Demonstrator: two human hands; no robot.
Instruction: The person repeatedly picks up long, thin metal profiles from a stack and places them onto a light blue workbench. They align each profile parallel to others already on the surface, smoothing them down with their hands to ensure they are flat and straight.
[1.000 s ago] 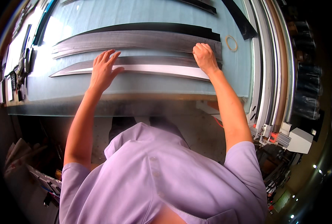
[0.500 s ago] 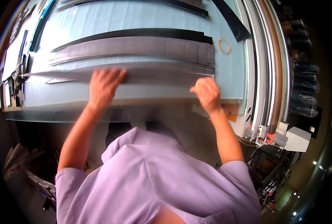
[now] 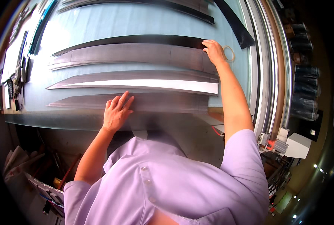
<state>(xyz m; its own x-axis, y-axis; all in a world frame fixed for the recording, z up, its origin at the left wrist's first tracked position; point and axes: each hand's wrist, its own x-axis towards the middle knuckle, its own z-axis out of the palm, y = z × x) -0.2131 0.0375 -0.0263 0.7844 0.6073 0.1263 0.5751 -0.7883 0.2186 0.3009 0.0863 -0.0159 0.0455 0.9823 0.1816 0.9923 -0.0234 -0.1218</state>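
Several long, tapered strips of sheet material lie across the pale blue glass-like tabletop (image 3: 137, 27). My left hand (image 3: 117, 111) is open, fingers spread, fingertips resting on the nearest dark grey strip (image 3: 167, 102) at the table's front edge. Farther back and to the right, my right hand (image 3: 214, 51) closes its fingertips at the right end of a curved black strip (image 3: 137, 39). Just in front of that lies a wide grey strip (image 3: 122, 53). Between it and the nearest strip is another grey strip (image 3: 110, 76), with a narrow white strip (image 3: 167, 84) along it.
A yellowish ring (image 3: 232, 54) lies beside my right wrist. More dark strips (image 3: 167, 5) are at the back, with a slanted black strip (image 3: 236, 26) at the back right. Metal rails (image 3: 274, 75) run along the right side. Small tools (image 3: 18, 82) sit at the left edge.
The grey strip that was blurred under my hands now lies at the front edge, and the white strip shows plainly. My right hand has reached back to the black strip; my left has come nearer.
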